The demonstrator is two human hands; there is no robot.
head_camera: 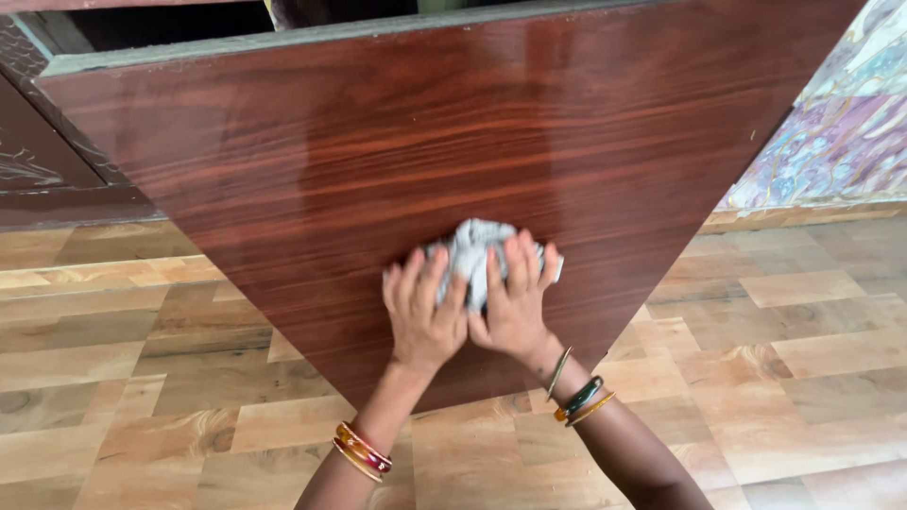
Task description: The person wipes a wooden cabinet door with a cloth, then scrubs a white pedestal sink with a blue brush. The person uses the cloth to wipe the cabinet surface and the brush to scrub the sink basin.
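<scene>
Pressing a crumpled grey-white cloth (477, 253) flat against a glossy reddish-brown wooden door panel (378, 142), both hands sit side by side low on the board, near its bottom corner. The left hand (422, 312) lies with fingers spread over the left part of the cloth; the right hand (515, 304) covers the right part, fingers stretched upward. Neither hand is closed around the rag: each holds it down with an open palm and splayed fingers.

As for progress, the panel above the hands gleams and reflects light, with no dust or streaks that I can make out, so much of the wiping seems done. The narrow strip below the hands looks like what is left, though I cannot tell clean from unclean there. A wood-patterned floor (803, 359) lies beneath.
</scene>
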